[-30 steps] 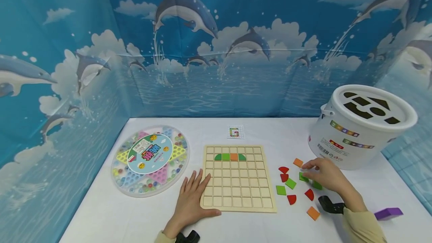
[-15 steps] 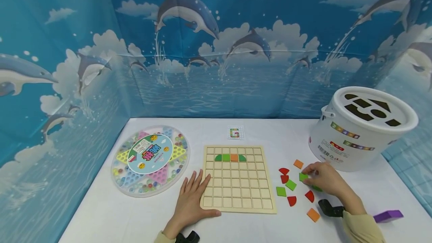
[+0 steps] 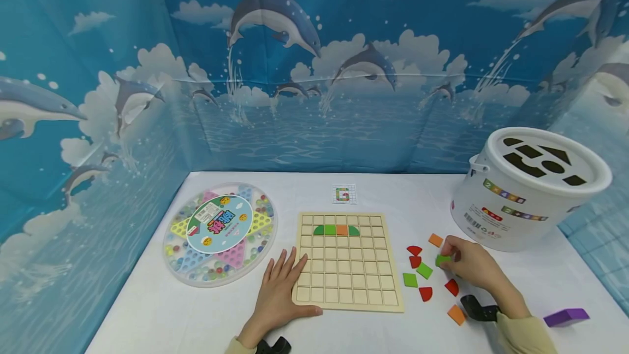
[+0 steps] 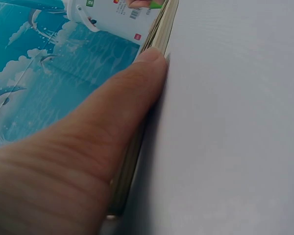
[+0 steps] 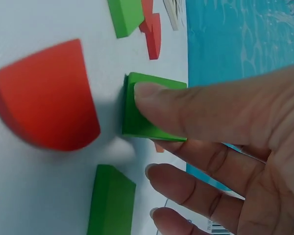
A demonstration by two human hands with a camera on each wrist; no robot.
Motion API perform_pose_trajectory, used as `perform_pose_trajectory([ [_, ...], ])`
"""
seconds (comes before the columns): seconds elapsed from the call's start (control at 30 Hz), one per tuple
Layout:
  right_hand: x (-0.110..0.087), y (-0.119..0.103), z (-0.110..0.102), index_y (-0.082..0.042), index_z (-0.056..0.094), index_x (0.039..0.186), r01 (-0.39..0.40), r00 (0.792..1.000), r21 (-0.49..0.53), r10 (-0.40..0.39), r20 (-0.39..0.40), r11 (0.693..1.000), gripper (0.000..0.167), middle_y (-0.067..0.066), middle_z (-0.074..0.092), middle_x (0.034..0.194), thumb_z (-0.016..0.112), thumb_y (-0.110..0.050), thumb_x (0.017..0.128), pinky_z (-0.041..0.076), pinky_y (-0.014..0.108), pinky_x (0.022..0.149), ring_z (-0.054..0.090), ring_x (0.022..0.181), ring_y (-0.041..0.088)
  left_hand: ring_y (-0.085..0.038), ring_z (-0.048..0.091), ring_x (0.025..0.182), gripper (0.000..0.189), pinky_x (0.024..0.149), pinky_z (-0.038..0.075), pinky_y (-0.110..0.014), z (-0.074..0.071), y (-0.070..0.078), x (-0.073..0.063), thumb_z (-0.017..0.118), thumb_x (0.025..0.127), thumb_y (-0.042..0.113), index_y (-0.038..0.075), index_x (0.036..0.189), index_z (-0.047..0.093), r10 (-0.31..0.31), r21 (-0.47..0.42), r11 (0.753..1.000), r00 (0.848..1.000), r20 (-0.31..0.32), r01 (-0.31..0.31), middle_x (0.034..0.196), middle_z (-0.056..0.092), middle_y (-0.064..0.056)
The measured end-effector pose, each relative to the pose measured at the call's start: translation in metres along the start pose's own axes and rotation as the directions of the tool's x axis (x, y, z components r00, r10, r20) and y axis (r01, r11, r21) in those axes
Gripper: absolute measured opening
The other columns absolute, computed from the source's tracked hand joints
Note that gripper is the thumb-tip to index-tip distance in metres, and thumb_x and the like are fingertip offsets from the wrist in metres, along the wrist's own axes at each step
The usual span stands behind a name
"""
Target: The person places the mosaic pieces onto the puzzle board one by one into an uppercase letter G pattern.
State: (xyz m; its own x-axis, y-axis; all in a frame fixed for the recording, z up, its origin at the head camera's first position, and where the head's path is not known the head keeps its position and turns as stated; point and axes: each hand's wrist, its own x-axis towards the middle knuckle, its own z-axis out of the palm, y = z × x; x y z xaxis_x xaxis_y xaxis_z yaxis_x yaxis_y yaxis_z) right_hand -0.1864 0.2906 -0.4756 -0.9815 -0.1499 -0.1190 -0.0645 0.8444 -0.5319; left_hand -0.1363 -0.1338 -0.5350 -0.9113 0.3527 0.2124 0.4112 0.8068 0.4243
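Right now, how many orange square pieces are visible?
3: one orange square on the pale square wooden board, a second by the right hand, a third lower in the head view; that hand may hide others.

And the right hand has a green square block in a pinch, thumb pressed right across its face! Whether the block touches the white table, hard to say. Just beside it, well in from the table's edge, lies a red wedge with a curved side. A second green block sits near. Closer to that edge, before the blue backdrop, red pieces overlap a third green block in view.
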Motion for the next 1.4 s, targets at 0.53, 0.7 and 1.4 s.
perform_pose_trajectory([
  [0.53, 0.010, -0.049, 0.018, -0.012, 0.066, 0.089, 0.106, 0.987, -0.015, -0.107, -0.121, 0.994, 0.014, -0.004, 0.053, 0.070, 0.076, -0.011, 0.079, 0.035, 0.028, 0.049, 0.044, 0.059, 0.015, -0.036, 0.016, 0.140, 0.110, 0.108, 0.010, -0.055, 0.001, -0.001, 0.002, 0.065, 0.064, 0.076, 0.012, 0.148, 0.036, 0.025, 0.010, 1.000, 0.999, -0.027, -0.025, 0.153, 0.025, -0.014],
  [0.7, 0.024, -0.066, 0.036, -0.014, 0.064, 0.082, 0.209, 0.967, 0.024, -0.203, -0.151, 0.978, 0.015, -0.007, 0.050, 0.067, 0.078, -0.013, 0.078, 0.034, 0.025, 0.049, 0.044, 0.056, 0.011, -0.036, 0.016, 0.140, 0.110, 0.108, 0.010, -0.055, 0.002, -0.001, 0.002, 0.066, 0.064, 0.076, 0.012, 0.148, 0.035, 0.019, 0.007, 1.000, 0.999, -0.032, -0.019, 0.154, 0.024, -0.014],
  [1.4, 0.076, -0.160, 0.105, -0.012, 0.069, 0.086, 0.402, 0.914, 0.134, -0.389, -0.116, 0.906, 0.005, -0.010, 0.055, 0.068, 0.072, -0.010, 0.083, 0.041, 0.025, 0.054, 0.047, 0.058, 0.006, -0.036, 0.017, 0.140, 0.109, 0.108, 0.012, -0.055, 0.001, 0.000, 0.000, 0.062, 0.065, 0.079, 0.012, 0.148, 0.035, 0.023, 0.043, 0.999, 0.999, -0.032, -0.022, 0.153, 0.025, -0.014],
])
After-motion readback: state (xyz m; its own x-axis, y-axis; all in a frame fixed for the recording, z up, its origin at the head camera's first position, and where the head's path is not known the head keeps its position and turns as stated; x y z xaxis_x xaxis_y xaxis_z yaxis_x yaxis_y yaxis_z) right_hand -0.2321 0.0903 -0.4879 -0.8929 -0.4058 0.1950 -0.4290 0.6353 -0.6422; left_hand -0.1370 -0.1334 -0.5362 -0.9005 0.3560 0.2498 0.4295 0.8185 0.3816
